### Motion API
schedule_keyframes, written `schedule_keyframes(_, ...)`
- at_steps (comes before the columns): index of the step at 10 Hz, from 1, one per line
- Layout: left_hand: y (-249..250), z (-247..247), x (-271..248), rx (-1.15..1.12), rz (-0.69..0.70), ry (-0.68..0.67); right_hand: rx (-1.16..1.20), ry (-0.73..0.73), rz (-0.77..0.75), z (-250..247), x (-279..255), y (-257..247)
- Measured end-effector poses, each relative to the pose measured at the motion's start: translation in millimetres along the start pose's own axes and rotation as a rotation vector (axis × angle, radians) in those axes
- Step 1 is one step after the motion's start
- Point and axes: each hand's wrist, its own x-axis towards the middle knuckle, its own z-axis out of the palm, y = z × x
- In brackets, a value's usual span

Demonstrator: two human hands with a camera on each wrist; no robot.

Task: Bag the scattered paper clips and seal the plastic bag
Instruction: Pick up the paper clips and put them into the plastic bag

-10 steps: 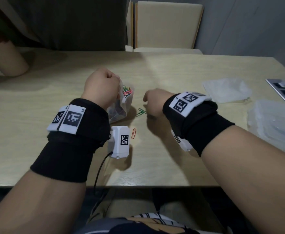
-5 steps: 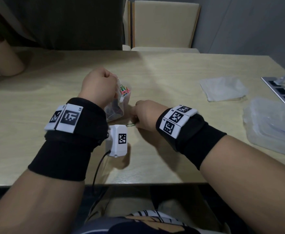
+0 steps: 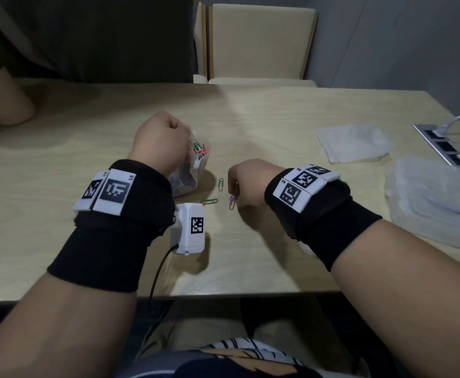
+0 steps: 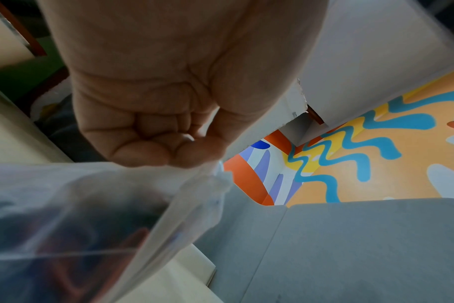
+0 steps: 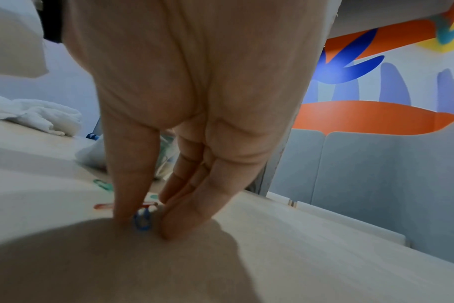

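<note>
Gripping the rim of the plastic bag (image 3: 193, 170) in a closed fist, the left hand (image 3: 159, 140) holds it mouth-up on the table (image 3: 59, 165), coloured clips inside. At the bag's 4 o'clock, the right hand (image 3: 246, 184) pinches a blue paper clip (image 5: 142, 220) between thumb and fingertips, touching a red paper clip (image 3: 233, 204). Two green paper clips (image 3: 221, 184) lie between the hands. Bare tabletop runs toward 12 o'clock. Wrist markers show square codes; their small letters are unreadable.

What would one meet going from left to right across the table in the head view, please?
Left hand → plastic bag → green paper clip → right hand → folded white cloth → clear plastic lid.
</note>
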Motion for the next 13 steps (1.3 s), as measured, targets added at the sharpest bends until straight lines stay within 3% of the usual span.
schedule_keyframes(2,1,0,-2,-0.004,0.008,0.011,0.009,-0.042,0.195,0,5,0)
schedule_keyframes(4,3,-1,-2,-0.004,-0.005,-0.001,-0.001,0.019,0.224,55,93,13)
schedule_keyframes(5,3,-3,-2,-0.004,-0.003,-0.005,-0.048,0.022,0.172,32,54,0)
schedule_keyframes(6,1,-4,0,0.003,-0.004,0.007,0.141,0.037,0.205,4,7,-15)
schedule_keyframes(7,0,-5,2,-0.001,0.005,0.004,0.167,0.049,0.194,12,8,-12)
schedule_keyframes(8,-1,-5,4,0.003,0.007,0.007,0.087,-0.032,0.251,40,73,8)
schedule_keyframes(9,-3,-4,7,0.006,0.020,0.010,0.198,0.003,0.340,29,85,10)
schedule_keyframes(10,-5,-4,7,0.005,0.017,0.008,0.458,0.055,0.321,3,46,-3)
schedule_keyframes(11,-6,-4,8,-0.009,0.020,0.006,0.416,0.068,0.345,16,60,-1)
schedule_keyframes(12,-8,-4,10,-0.010,0.022,0.003,0.237,0.059,0.342,48,128,6)
schedule_keyframes(13,-9,-4,10,-0.008,0.030,0.005,0.200,0.097,0.350,21,81,-13)
